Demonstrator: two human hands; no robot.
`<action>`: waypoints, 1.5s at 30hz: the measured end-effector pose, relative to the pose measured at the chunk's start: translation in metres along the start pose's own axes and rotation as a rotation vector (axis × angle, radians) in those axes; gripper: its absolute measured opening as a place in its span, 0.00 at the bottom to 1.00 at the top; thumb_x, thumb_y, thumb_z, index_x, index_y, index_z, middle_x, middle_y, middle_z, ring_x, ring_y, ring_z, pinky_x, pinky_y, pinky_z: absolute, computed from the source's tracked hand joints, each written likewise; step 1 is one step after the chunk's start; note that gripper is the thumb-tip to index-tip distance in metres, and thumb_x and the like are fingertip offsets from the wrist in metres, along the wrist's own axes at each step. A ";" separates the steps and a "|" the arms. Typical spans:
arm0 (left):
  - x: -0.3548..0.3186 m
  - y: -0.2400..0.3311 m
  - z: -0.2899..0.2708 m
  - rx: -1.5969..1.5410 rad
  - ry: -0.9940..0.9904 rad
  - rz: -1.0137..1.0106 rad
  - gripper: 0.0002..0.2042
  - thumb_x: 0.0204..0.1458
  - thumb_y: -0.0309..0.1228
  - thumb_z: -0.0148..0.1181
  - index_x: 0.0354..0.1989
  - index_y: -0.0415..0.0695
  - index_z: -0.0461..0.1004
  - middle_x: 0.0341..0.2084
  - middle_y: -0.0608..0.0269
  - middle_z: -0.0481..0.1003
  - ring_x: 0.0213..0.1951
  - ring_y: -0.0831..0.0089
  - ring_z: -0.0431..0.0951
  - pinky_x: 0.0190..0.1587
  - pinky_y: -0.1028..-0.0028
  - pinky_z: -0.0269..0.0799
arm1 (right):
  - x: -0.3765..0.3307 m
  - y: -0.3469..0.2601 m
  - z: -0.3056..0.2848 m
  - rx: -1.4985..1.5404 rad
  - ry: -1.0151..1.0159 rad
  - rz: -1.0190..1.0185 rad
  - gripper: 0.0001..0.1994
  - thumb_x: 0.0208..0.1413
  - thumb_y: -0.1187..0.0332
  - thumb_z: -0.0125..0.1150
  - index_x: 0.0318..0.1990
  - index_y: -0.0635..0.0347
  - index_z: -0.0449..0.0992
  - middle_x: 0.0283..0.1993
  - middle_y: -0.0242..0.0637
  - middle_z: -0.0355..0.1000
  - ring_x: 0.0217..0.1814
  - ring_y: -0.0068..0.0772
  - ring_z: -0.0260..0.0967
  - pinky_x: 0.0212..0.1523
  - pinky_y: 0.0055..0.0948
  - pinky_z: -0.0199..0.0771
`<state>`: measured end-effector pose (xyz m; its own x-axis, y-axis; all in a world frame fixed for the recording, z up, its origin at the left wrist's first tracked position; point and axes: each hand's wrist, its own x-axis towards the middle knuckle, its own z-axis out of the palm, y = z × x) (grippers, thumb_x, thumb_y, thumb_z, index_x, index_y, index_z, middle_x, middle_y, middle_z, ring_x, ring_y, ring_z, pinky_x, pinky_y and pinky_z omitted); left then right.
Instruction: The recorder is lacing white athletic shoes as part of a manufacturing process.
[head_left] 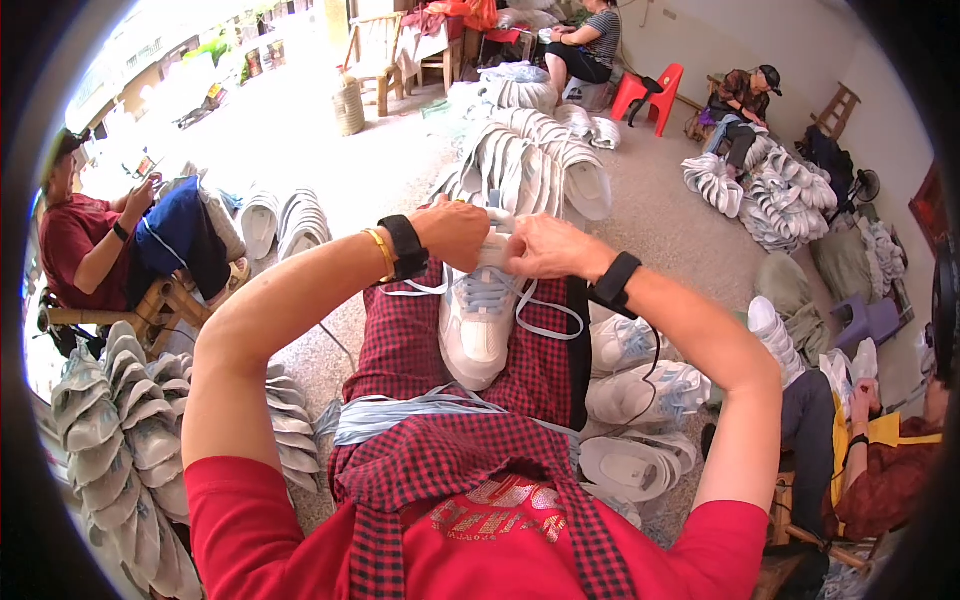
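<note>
A white and grey sneaker rests on my lap with its toe toward me. Pale blue shoelace crosses its front, and loose lengths curve out on both sides. At the sneaker's upper end, my left hand has its fingers closed; what they grip is hidden. Opposite it, my right hand pinches beside the tongue, where a loop of lace runs up to its fingertips. A bundle of light blue laces lies across my waist over a red checked apron.
Rows of stacked sneakers stand ahead, with more stacks at my left. Loose white sneakers lie by my right leg. Seated people work at left, right and back. A red plastic chair stands behind.
</note>
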<state>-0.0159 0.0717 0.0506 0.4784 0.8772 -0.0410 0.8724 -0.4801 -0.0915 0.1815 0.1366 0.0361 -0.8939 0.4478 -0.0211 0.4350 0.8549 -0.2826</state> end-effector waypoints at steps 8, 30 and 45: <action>0.005 -0.006 0.012 -0.264 0.018 -0.113 0.10 0.45 0.32 0.62 0.27 0.34 0.81 0.24 0.46 0.79 0.27 0.54 0.81 0.33 0.59 0.76 | 0.016 0.022 0.021 0.307 0.417 0.167 0.12 0.54 0.63 0.59 0.28 0.63 0.79 0.21 0.36 0.72 0.23 0.29 0.70 0.28 0.33 0.70; -0.005 -0.002 -0.141 -1.220 0.350 0.013 0.14 0.66 0.37 0.53 0.41 0.38 0.79 0.20 0.78 0.62 0.21 0.87 0.60 0.22 0.82 0.53 | 0.011 -0.039 -0.128 0.792 0.995 -0.287 0.13 0.62 0.60 0.64 0.40 0.62 0.81 0.29 0.22 0.71 0.30 0.11 0.62 0.30 0.16 0.62; 0.003 0.021 -0.137 -1.351 0.682 -0.118 0.12 0.64 0.36 0.55 0.42 0.39 0.77 0.27 0.67 0.77 0.24 0.82 0.76 0.23 0.84 0.66 | -0.020 -0.021 -0.007 0.957 0.735 -0.171 0.11 0.57 0.76 0.53 0.47 0.69 0.72 0.40 0.40 0.79 0.30 0.24 0.74 0.34 0.24 0.76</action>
<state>0.0171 0.0629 0.1850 0.0242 0.9205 0.3900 0.1613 -0.3886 0.9072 0.1909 0.1119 0.0489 -0.5225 0.6553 0.5456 -0.2154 0.5177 -0.8280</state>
